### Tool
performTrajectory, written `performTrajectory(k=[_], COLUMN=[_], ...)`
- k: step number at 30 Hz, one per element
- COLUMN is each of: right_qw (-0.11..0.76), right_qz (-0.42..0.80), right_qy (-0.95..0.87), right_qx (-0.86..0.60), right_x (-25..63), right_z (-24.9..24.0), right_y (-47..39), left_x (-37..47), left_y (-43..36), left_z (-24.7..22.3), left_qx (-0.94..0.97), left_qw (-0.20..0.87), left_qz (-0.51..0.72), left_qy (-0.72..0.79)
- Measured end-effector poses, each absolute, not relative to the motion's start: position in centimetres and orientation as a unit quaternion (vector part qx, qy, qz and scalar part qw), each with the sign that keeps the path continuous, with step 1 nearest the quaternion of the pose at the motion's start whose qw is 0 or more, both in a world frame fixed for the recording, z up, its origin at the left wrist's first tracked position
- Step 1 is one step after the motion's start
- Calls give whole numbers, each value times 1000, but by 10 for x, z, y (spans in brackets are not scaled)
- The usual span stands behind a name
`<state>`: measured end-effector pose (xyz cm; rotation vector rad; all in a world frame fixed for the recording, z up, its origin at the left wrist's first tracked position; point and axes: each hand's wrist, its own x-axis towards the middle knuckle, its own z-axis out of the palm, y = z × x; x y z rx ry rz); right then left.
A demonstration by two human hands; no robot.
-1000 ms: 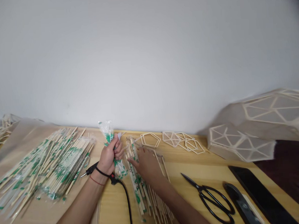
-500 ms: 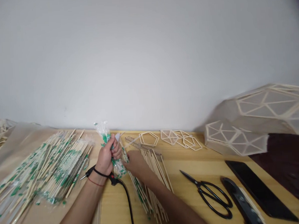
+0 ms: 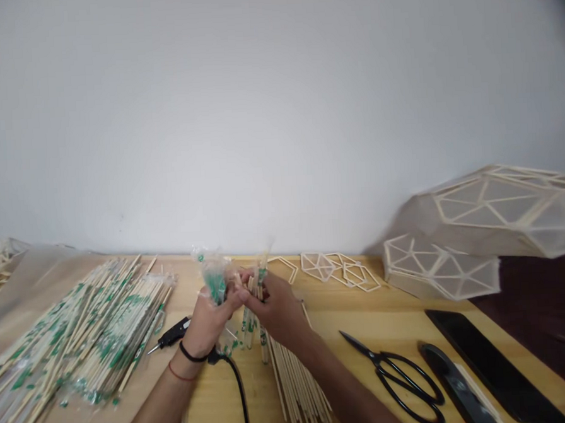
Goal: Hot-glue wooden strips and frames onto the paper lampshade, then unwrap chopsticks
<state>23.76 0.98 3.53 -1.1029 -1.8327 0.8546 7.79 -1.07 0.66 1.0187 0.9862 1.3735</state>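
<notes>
Crumpled clear plastic wrappers (image 3: 215,286) with green print are bunched in my left hand (image 3: 215,319), its fingers closed around them. My right hand (image 3: 282,306) grips a few upright wooden chopsticks (image 3: 261,301), some of them still in green-printed wrappers. The two hands meet at the fingertips, with the thumbs close together at the chopsticks. Below my right forearm lies a pile of bare chopsticks (image 3: 296,387) on the wooden table (image 3: 363,311). Just left of my left wrist rests a black corded tool (image 3: 174,333) with a pointed metal tip.
A heap of wrapped chopsticks (image 3: 113,327) covers the left side. Black scissors (image 3: 397,373), a black-handled tool (image 3: 445,373) and a flat black slab (image 3: 494,364) lie right. Flat stick frames (image 3: 340,268) lie near the wall; larger covered stick frames (image 3: 490,207) stand behind right.
My right hand has lifted chopsticks from the pile and brought them up against my left hand. My left hand still holds the wrappers, turned inward. The view has shifted slightly.
</notes>
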Motion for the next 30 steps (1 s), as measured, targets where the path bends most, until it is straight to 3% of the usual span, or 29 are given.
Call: performTrajectory(k=[17, 30], right_qw=[590, 609], right_qz=[275, 285], right_qy=[-636, -630], right_qx=[-414, -389], right_x=[239, 225], right_z=[-8, -24], right_y=[14, -5], left_x=[81, 85], left_y=[-12, -16], left_z=[13, 10], left_qx=[635, 658], left_qw=[399, 364], left_qz=[484, 465], left_qy=[450, 468])
